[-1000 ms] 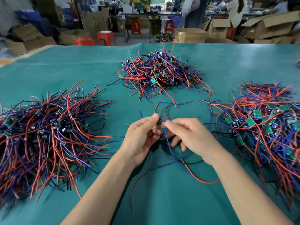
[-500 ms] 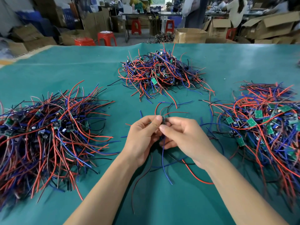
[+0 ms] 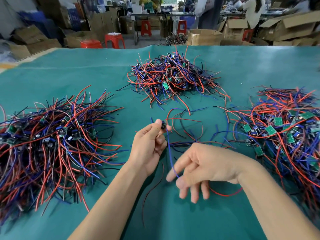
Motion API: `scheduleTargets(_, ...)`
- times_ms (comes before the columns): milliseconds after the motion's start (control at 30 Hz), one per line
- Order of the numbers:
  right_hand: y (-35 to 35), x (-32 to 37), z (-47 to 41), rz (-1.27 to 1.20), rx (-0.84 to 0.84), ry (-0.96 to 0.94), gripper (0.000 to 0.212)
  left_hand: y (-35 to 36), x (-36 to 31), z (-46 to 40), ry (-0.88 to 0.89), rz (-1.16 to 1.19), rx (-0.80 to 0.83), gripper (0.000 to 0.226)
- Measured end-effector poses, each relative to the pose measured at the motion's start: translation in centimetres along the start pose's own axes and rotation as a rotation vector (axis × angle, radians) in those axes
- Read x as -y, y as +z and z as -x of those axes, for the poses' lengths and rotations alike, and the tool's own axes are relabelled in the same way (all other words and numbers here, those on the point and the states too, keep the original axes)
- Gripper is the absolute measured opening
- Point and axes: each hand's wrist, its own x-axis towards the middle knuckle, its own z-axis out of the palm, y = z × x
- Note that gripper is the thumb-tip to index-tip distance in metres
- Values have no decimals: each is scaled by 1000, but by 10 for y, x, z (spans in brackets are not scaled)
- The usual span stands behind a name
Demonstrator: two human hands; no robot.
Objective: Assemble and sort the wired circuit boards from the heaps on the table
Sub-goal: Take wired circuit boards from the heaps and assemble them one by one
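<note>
Cardboard boxes [image 3: 204,36] and red stools [image 3: 114,39] are being seen beyond the far edge of the tabletop [image 3: 242,70], which is being covered by a green cloth. Three heaps of wired boards are being spread across it: a left heap [image 3: 52,141] toward the left edge, a far heap [image 3: 173,78] near the middle of the far edge, and a right heap [image 3: 285,134] against the right edge, where green boards are being shown face up.

Between the heaps, near the middle of the tabletop, a small dark circuit board [image 3: 163,126] is being pinched between thumb and forefinger of the left hand [image 3: 150,144], the remaining fingers being curled toward the palm. A blue wire [image 3: 170,153] is being trailed down from that board toward the right hand [image 3: 195,168], which is being held lower and nearer the near edge. That hand is being blurred; its fingers are being spread loosely downward, and the wire's lower end is being met at the forefinger and thumb, though whether it is actually being pinched cannot be told.

A red wire [image 3: 225,194] is being seen curving on the cloth beneath the right wrist, and a dark wire [image 3: 150,191] is being seen lying between the two forearms.
</note>
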Motion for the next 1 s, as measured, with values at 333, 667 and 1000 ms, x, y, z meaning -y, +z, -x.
scheduleTargets(333,2,-2,-22,-313,-729,-303,30,4,5,9,68,-335,230,33)
scheduleTargets(667,-3,12,7,-46,-854,-318,5,7,6,10,127,-380,276,40)
scheduleTargets(1000,-148,27,151,759,-1205,512,19,11,4,10,82,-406,202,33)
